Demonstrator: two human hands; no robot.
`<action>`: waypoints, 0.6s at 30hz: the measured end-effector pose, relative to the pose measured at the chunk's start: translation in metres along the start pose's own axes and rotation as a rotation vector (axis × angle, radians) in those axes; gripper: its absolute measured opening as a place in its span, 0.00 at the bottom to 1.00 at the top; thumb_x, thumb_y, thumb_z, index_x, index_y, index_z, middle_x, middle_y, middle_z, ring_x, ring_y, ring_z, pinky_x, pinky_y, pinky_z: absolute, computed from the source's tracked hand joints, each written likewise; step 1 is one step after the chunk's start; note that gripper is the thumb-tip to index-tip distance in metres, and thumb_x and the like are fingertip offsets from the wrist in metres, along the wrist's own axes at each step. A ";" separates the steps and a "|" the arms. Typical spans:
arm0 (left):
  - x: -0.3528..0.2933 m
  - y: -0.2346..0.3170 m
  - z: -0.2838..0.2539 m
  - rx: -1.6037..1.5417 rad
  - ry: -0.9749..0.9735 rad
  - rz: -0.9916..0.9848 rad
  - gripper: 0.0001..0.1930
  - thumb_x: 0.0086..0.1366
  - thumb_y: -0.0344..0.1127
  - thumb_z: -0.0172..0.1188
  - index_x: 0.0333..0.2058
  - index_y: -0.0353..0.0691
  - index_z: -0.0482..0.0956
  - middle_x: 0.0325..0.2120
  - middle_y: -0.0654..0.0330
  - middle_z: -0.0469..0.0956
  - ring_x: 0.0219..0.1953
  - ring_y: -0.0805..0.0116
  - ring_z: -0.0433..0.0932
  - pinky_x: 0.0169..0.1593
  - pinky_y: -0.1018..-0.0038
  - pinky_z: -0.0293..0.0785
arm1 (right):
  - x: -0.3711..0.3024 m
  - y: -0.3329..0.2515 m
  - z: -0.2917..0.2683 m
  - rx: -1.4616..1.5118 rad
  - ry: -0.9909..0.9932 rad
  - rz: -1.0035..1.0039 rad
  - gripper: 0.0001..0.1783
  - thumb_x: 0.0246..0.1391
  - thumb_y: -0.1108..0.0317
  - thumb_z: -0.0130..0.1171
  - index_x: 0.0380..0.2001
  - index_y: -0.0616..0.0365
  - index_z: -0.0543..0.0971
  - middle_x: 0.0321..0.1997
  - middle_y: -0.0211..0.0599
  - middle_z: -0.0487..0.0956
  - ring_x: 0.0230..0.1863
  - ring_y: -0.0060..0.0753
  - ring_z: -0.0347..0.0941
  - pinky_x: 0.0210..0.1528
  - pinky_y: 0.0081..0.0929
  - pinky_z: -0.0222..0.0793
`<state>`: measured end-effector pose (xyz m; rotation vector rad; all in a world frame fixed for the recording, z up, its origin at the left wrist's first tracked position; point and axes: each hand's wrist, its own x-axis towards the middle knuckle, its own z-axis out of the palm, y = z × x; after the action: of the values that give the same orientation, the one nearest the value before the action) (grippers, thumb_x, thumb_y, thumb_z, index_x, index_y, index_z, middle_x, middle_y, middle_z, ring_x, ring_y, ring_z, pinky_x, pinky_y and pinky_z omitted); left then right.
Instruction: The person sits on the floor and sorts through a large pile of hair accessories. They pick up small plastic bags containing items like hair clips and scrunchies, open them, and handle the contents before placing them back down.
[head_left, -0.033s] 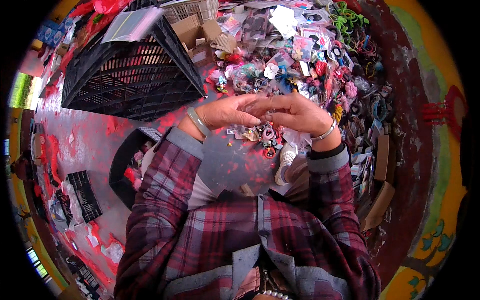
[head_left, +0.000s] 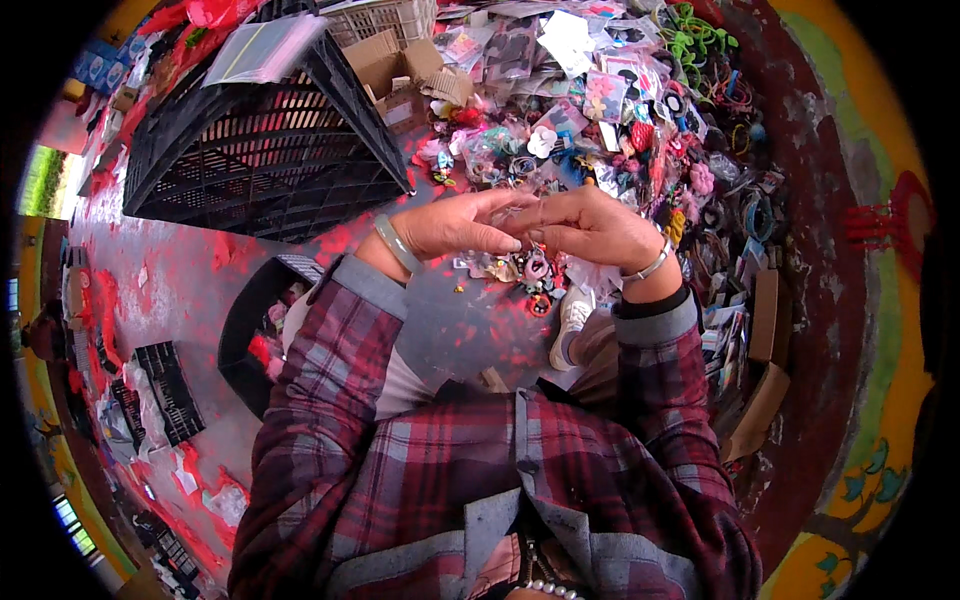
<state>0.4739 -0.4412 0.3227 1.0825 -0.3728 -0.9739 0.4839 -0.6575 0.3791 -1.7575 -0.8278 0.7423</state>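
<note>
My left hand (head_left: 455, 225) and my right hand (head_left: 592, 228) meet in front of me, above the floor at the near edge of a heap of hair accessories (head_left: 540, 265). The left one's fingers reach toward the right, its thumb apart below them. My right hand is closed, fingers bent and overlapping the left fingertips, thumb close beneath. Whatever may be between the fingertips is too small or hidden to make out. Just past the hands lie a white flower ornament (head_left: 542, 142) and clear plastic packets (head_left: 605, 97).
A black plastic crate (head_left: 270, 150) stands tilted at the far left, a stack of clear sleeves (head_left: 265, 48) on top. Beside it is an open cardboard box (head_left: 385, 65). A black tub (head_left: 240, 350) sits by my left leg. Cardboard flaps (head_left: 768, 315) edge the heap at right.
My right fingers, blurred before, now look sharper and have drawn back slightly and bent. The left hand's fingers have shifted a little; both arms stay in place.
</note>
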 end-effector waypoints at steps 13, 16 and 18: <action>-0.003 0.004 0.005 0.055 -0.083 -0.034 0.47 0.47 0.41 0.67 0.60 0.36 0.48 0.54 0.55 0.61 0.54 0.64 0.65 0.55 0.69 0.61 | 0.003 0.004 0.003 -0.052 -0.005 0.069 0.12 0.49 0.69 0.53 0.36 0.63 0.78 0.32 0.41 0.79 0.34 0.31 0.75 0.39 0.26 0.70; -0.003 -0.006 -0.001 0.013 -0.175 -0.041 0.48 0.46 0.41 0.68 0.61 0.37 0.46 0.51 0.55 0.64 0.52 0.64 0.66 0.54 0.69 0.62 | 0.004 0.011 0.003 -0.066 0.073 0.030 0.12 0.50 0.68 0.53 0.35 0.63 0.77 0.31 0.40 0.79 0.31 0.28 0.74 0.37 0.25 0.69; -0.004 -0.005 0.001 0.011 -0.118 0.001 0.48 0.46 0.40 0.67 0.61 0.37 0.46 0.50 0.55 0.64 0.52 0.64 0.66 0.54 0.68 0.61 | 0.002 0.013 0.003 0.032 0.051 0.038 0.12 0.51 0.68 0.53 0.35 0.64 0.77 0.30 0.38 0.78 0.31 0.25 0.74 0.35 0.24 0.69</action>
<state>0.4688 -0.4392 0.3200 1.0372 -0.4746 -1.0387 0.4856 -0.6578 0.3656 -1.7603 -0.7458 0.7293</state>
